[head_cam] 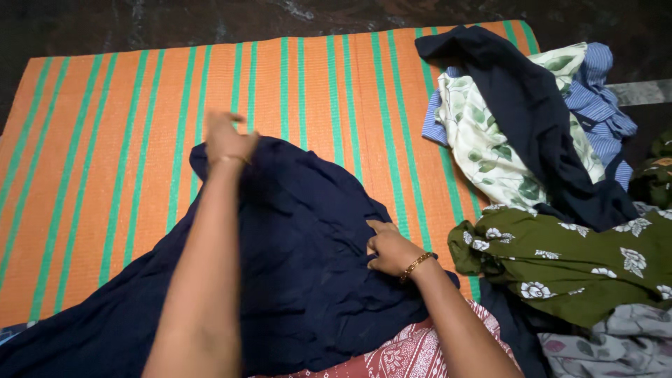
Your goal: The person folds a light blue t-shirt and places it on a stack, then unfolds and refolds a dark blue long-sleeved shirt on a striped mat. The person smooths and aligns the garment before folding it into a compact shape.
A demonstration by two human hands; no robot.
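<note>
Navy cloth [301, 280] lengthwise toward mat [105, 140]

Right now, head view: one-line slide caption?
Left hand and right hand grip a navy cloth spread on an orange-and-green striped mat, clothes pile alongside.

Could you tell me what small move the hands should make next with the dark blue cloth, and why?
Probably draw the left hand further up the striped mat, pulling the navy cloth taut. The left hand grips its far edge while the right hand pins the wrinkled middle, and the fabric between them lies bunched, with bare mat beyond.
</note>
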